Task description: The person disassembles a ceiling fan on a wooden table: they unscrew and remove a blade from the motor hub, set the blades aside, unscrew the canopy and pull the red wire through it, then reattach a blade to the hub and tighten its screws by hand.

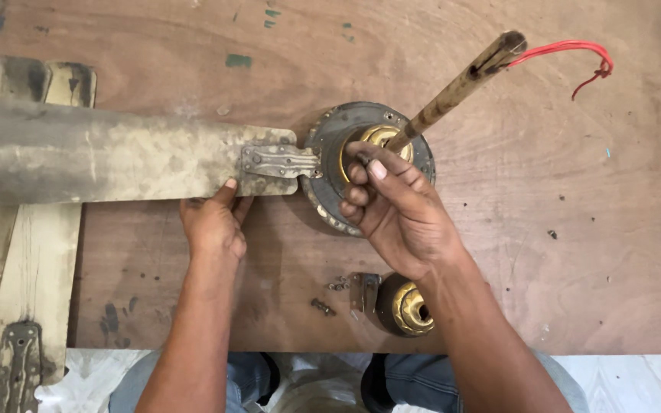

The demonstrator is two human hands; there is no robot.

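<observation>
You work at a worn brown wooden tabletop [575,252] with paint flecks; pale floor shows below its near edge. The ceiling fan motor [330,195] lies at centre, its downrod [460,84] angling up to the right, red wire [575,57] at its tip. The attached fan blade [101,157] runs lengthwise leftward. Your left hand [212,226] grips the blade's near edge with fingers curled beneath; your right hand [395,203] pinches something small, unidentifiable, at the brass hub [376,138].

I have a single head-mounted view. It looks almost straight down onto the table [560,252] from close above, with my forearms entering from the bottom edge and my knees visible below the table's near edge.
</observation>
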